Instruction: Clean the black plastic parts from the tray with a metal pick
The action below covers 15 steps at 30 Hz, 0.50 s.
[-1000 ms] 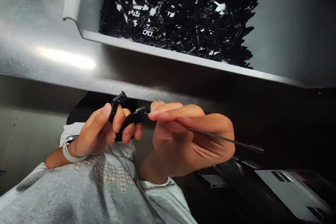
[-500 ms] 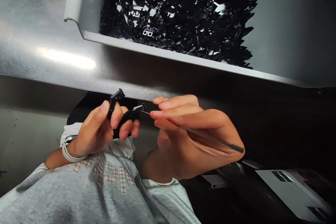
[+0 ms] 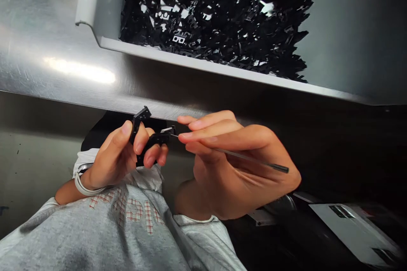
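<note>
Black clip [image 3: 159, 139] tight in left fingers [image 3: 126, 132]

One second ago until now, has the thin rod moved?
Yes. The free end of the thin rod shifted left, toward the black part, judged against the tray rim.

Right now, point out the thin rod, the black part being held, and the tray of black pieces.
thin rod [image 3: 248, 159]: head view, bare middle of its shaft.
black part [image 3: 159, 138]: head view, its exposed middle body.
tray [image 3: 203, 64]: head view, its near rim.
</note>
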Each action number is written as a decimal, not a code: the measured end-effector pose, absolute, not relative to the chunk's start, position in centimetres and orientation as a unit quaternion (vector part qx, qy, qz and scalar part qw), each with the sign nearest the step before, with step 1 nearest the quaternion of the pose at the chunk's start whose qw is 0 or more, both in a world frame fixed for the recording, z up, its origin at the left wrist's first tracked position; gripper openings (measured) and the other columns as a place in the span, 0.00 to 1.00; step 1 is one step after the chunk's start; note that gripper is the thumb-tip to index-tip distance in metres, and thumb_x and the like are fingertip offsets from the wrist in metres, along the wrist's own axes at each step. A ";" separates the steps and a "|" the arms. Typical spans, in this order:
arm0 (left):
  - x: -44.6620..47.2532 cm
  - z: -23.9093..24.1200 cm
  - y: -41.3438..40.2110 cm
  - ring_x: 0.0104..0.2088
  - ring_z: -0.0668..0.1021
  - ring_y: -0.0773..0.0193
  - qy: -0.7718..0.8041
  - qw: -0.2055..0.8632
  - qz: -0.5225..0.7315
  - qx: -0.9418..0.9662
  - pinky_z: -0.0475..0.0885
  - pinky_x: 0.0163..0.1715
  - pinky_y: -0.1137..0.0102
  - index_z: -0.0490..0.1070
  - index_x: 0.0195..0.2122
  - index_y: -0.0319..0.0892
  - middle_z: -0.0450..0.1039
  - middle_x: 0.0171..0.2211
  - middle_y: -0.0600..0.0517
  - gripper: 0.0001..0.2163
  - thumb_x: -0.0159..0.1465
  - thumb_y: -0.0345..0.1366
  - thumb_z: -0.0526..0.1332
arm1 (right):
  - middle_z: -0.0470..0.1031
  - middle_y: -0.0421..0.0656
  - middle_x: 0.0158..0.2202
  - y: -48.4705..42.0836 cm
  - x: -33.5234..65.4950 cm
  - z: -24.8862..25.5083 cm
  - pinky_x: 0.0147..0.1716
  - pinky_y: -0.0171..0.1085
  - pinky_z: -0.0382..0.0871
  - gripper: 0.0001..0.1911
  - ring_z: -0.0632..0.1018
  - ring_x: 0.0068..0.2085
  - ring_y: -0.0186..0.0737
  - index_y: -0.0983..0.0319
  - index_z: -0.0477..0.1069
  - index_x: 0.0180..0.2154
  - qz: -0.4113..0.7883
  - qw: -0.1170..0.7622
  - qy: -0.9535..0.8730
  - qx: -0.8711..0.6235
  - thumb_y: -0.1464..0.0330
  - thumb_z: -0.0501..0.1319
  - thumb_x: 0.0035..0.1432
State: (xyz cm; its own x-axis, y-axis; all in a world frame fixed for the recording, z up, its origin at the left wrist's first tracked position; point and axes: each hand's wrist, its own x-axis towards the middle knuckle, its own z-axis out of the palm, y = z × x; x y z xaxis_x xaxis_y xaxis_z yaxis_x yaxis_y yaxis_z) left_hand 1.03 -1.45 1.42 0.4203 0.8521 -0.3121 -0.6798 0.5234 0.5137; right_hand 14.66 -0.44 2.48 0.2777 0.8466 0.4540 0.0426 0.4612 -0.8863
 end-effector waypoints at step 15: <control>1.0 1.3 -1.1 0.25 0.73 0.66 0.273 0.821 0.472 0.169 0.69 0.32 0.70 0.55 0.19 0.42 0.60 0.17 0.57 0.25 0.67 0.48 0.63 | 0.82 0.37 0.28 -0.6 14.7 2.7 0.34 0.41 0.80 0.08 0.83 0.34 0.40 0.55 0.82 0.37 0.361 0.658 -0.516 -0.414 0.75 0.68 0.61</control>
State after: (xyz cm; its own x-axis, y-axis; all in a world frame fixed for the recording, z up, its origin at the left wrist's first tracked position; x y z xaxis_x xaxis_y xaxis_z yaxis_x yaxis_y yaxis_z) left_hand 1.04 -1.14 1.29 0.4052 0.8671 -0.2897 -0.6826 0.4977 0.5351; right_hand 14.73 -0.64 2.72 0.2081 0.9016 0.3792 -0.0469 0.3965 -0.9168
